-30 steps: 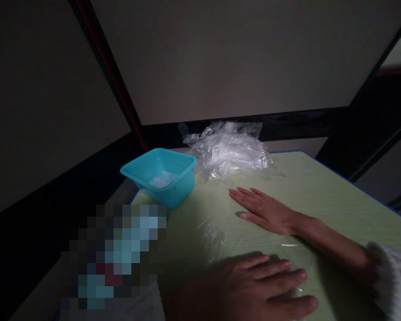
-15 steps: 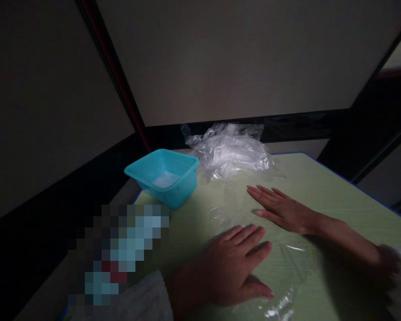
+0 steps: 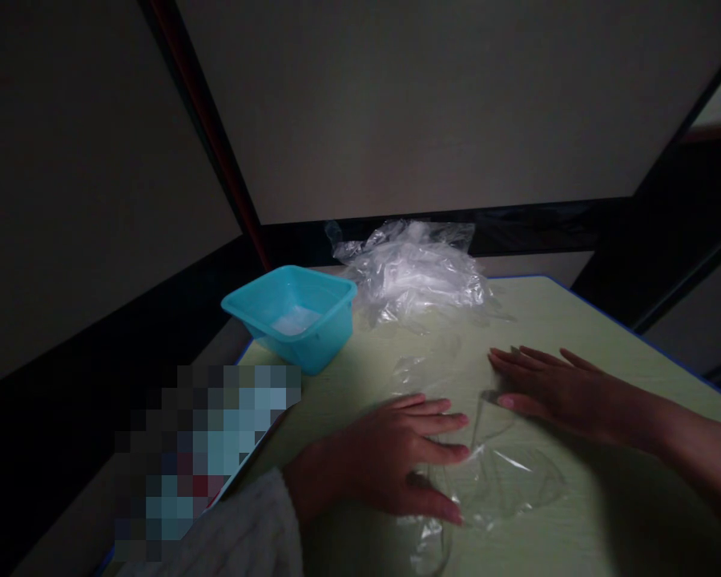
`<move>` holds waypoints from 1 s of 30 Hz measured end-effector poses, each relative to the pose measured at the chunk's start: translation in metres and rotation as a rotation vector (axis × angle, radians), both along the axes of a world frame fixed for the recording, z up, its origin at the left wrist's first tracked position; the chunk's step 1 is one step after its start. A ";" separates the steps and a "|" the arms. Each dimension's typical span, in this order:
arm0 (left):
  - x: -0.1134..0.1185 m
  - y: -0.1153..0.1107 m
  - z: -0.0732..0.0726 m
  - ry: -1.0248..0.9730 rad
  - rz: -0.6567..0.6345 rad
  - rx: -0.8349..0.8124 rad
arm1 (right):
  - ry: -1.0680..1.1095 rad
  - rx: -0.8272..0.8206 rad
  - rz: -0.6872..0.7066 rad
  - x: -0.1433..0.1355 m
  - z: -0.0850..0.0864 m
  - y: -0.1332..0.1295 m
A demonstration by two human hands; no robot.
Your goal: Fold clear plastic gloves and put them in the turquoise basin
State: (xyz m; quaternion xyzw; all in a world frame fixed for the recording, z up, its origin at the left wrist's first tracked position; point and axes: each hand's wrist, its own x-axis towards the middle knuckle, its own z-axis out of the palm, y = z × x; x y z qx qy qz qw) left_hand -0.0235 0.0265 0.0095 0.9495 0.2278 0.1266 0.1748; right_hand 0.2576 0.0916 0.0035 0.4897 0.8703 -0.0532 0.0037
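Observation:
A thin clear plastic bag (image 3: 505, 481) lies on the pale green table (image 3: 625, 513), wrinkled in places. My left hand (image 3: 402, 457) is palm down over the bag's left part, fingers spread, holding nothing. Farther right, my right hand (image 3: 558, 393) is also palm down with its fingers stretched out. Its thumb is by the bag's upper right edge; whether it touches the plastic I cannot tell. Parts of the bag are hidden under my left hand.
A turquoise plastic basin (image 3: 324, 340) with something whitish inside stands at the table's back left. Beside it sits a heap of crumpled clear plastic bags (image 3: 420, 276). A blurred-out light blue item (image 3: 234, 441) lies along the left edge. A wall (image 3: 408, 120) rises behind the table.
My right hand has moved to the right, away from my left hand. My left hand has shifted slightly left. The clear bag between them now shows more creases.

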 end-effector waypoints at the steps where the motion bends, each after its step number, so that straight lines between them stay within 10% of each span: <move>1: 0.000 0.000 -0.001 -0.022 0.004 0.003 | -0.001 0.012 -0.008 0.001 0.000 -0.001; 9: 0.003 -0.001 -0.003 -0.064 -0.031 -0.017 | 0.121 0.213 0.115 -0.012 0.016 -0.011; 17: 0.013 -0.012 0.003 0.044 0.064 0.072 | 0.313 0.060 0.320 -0.067 0.004 -0.035; 30: 0.011 -0.015 0.003 0.163 0.055 0.018 | 0.154 -0.011 0.171 -0.043 -0.010 -0.005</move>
